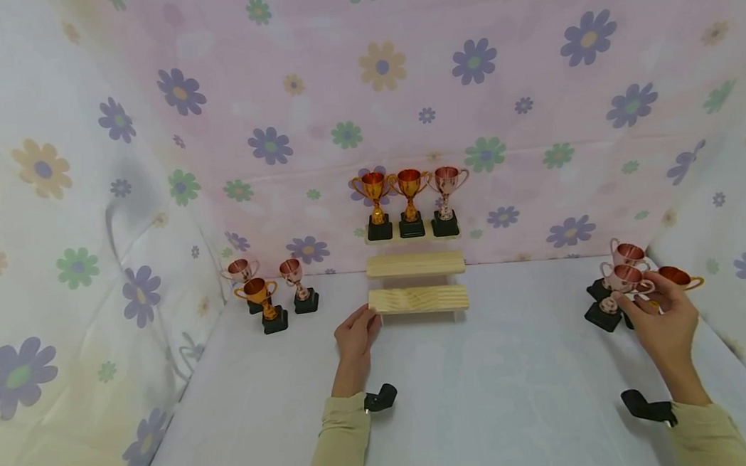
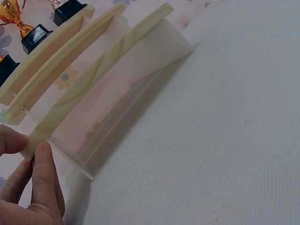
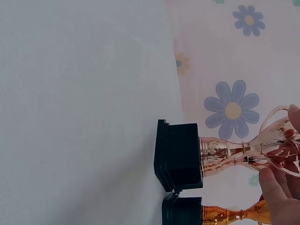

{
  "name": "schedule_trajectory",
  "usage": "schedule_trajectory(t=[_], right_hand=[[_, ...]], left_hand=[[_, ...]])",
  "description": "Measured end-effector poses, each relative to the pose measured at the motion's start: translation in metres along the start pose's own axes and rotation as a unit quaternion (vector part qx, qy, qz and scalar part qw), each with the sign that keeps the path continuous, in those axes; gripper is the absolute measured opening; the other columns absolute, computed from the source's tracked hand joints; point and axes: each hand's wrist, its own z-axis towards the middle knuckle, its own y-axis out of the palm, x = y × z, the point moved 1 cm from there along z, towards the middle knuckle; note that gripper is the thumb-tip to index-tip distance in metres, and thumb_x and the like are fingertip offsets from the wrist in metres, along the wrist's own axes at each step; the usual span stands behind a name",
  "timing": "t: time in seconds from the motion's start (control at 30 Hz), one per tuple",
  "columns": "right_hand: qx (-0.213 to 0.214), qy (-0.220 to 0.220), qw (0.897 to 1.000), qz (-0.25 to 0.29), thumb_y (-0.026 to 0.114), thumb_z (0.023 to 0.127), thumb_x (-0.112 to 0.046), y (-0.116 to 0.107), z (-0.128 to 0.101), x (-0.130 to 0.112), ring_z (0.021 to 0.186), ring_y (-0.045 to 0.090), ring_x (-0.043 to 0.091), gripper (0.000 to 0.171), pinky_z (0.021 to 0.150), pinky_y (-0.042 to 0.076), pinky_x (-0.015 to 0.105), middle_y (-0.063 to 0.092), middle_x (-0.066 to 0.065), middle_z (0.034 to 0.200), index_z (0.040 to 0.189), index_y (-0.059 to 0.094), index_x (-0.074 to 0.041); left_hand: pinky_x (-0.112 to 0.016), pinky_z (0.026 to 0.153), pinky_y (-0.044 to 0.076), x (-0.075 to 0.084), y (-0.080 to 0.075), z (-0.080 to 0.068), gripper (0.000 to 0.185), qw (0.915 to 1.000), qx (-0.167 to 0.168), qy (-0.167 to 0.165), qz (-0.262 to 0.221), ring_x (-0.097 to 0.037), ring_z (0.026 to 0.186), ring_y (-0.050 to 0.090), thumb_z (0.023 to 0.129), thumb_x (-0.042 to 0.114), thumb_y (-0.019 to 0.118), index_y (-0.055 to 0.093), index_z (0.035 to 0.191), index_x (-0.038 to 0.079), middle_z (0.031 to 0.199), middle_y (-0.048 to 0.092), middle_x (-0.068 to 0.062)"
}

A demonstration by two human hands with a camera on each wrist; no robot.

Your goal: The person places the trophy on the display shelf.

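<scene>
Left hand (image 1: 356,334): thumb and fingers pinched on the near left end of the lowest step of a wooden stand (image 1: 418,299). Right hand (image 1: 667,325): clamped on the cup of a front rose trophy (image 3: 220,152), well to the right of the left-hand grip; black square base below the fingers, near upright; contact between base and table (image 1: 516,367) impossible to tell.

Just behind the right-hand grip: one rear rose trophy (image 1: 627,252), partly hidden. Just right of the same grip: one gold trophy (image 1: 677,277), partly covered by the hand.

Above and beyond the left-hand grip, upright on the top step, left to right: two golden cups (image 1: 374,186) and one pale rose cup (image 1: 447,182), all on black bases. Lower two steps: bare wood.

Left of the left-hand grip, on the table: a group of three, namely two rose cups (image 1: 293,273) and, nearest, one orange-gold cup (image 1: 261,297).

Behind both grips: flowered cloth (image 1: 310,51). Below each: yellowish sleeve (image 1: 341,442), black wrist device (image 1: 381,398).
</scene>
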Motion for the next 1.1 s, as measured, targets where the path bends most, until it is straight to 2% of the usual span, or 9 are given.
schedule_trajectory(t=[0.33,0.63,0.9,1.1], right_hand=[[0.009,-0.002,1.000,0.008,0.082,0.083,-0.002,0.005,0.000,0.005,0.088,0.054,-0.007,0.056,0.073,0.045,-0.003,0.053,-0.028,0.102,0.134,0.061,0.002],[0.004,-0.007,1.000,0.020,0.081,0.083,0.000,0.009,-0.001,0.004,0.086,0.055,-0.006,0.048,0.074,0.047,-0.002,0.054,-0.024,0.101,0.127,0.064,0.000],[-0.002,-0.009,0.999,0.035,0.081,0.083,0.003,0.012,-0.004,0.002,0.086,0.056,-0.005,0.049,0.073,0.048,-0.001,0.056,-0.025,0.104,0.129,0.063,0.000],[-0.004,-0.012,0.998,0.055,0.081,0.078,0.009,0.015,-0.004,-0.001,0.080,0.057,-0.004,0.052,0.071,0.049,0.000,0.059,-0.023,0.103,0.126,0.064,0.001]], left_hand=[[-0.025,0.086,0.061,0.001,0.000,-0.001,0.034,1.0000,-0.005,0.004,0.008,-0.012,0.086,0.068,0.093,-0.001,0.067,0.064,0.125,-0.011,0.109,0.067,-0.015],[-0.025,0.083,0.061,0.002,0.000,-0.002,0.033,0.9998,-0.001,0.009,0.016,-0.012,0.083,0.069,0.092,-0.002,0.067,0.065,0.123,-0.012,0.107,0.068,-0.014],[-0.024,0.082,0.062,0.001,0.000,-0.001,0.033,0.9999,0.001,0.008,0.006,-0.013,0.083,0.069,0.092,-0.003,0.067,0.065,0.123,-0.012,0.106,0.067,-0.015],[-0.025,0.083,0.061,0.001,0.000,-0.001,0.033,0.9999,0.003,0.009,0.010,-0.013,0.083,0.069,0.092,-0.003,0.067,0.065,0.123,-0.012,0.107,0.067,-0.016]])
